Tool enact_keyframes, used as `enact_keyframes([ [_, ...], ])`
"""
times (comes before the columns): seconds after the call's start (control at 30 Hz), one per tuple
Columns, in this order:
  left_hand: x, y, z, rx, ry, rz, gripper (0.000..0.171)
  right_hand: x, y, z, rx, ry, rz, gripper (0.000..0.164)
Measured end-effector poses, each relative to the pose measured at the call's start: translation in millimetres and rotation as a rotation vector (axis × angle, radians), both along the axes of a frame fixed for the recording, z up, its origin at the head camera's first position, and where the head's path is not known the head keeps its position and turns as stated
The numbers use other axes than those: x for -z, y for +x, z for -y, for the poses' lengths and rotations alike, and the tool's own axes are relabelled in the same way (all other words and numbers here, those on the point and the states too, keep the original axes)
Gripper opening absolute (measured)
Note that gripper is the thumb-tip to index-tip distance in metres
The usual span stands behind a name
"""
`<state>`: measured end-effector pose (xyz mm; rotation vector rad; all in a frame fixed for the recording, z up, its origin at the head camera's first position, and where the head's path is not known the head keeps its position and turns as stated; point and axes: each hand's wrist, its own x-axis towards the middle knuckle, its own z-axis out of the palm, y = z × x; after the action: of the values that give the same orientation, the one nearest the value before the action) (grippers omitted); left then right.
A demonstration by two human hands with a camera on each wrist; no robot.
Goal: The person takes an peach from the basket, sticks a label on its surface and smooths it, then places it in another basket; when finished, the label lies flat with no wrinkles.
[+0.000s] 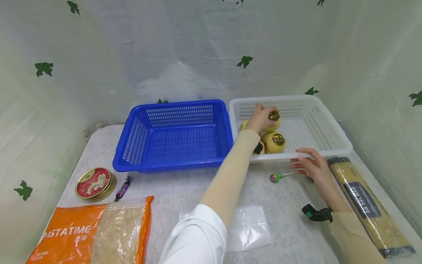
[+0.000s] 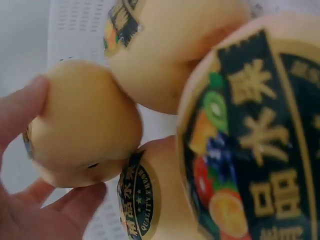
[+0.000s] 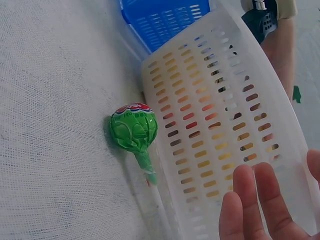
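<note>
In the white basket (image 1: 329, 151), my left hand (image 1: 262, 118) grips a round yellow fruit (image 1: 273, 124) with a black and gold sticker. Its thumb and fingers curl round one side of that fruit (image 2: 85, 122) in the left wrist view. Several more yellow fruits (image 1: 274, 143) with similar stickers lie close around it, partly covered by the left forearm. At the basket's front right rim is my right hand (image 1: 313, 169), fingers extended and holding nothing. The right wrist view has these fingers in front of the slotted basket wall, beside a green-wrapped lollipop (image 3: 134, 129) on the table.
A blue basket (image 1: 178, 162) stands left of the white one. On the table are a red round tin (image 1: 93, 182), a purple-wrapped candy (image 1: 122, 189), an orange pasta bag (image 1: 72, 234), a clear plastic bag (image 1: 248, 229) and a long pasta pack (image 1: 366, 205) at right.
</note>
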<state>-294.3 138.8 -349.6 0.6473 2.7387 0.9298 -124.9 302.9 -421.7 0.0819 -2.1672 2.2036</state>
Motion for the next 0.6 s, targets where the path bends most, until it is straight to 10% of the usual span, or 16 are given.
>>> enact_keyframes([
  [0.3, -2.7, 9.2, 7, -0.015, -0.302, 0.049, 0.045, -0.4, -2.9, 2, 0.021, 0.022, -0.016, 0.035],
  [0.6, -13.9, 5.9, 24, 0.214, -0.311, 0.087, 0.048, 0.6, -3.6, 2, 0.032, 0.035, -0.003, 0.032],
])
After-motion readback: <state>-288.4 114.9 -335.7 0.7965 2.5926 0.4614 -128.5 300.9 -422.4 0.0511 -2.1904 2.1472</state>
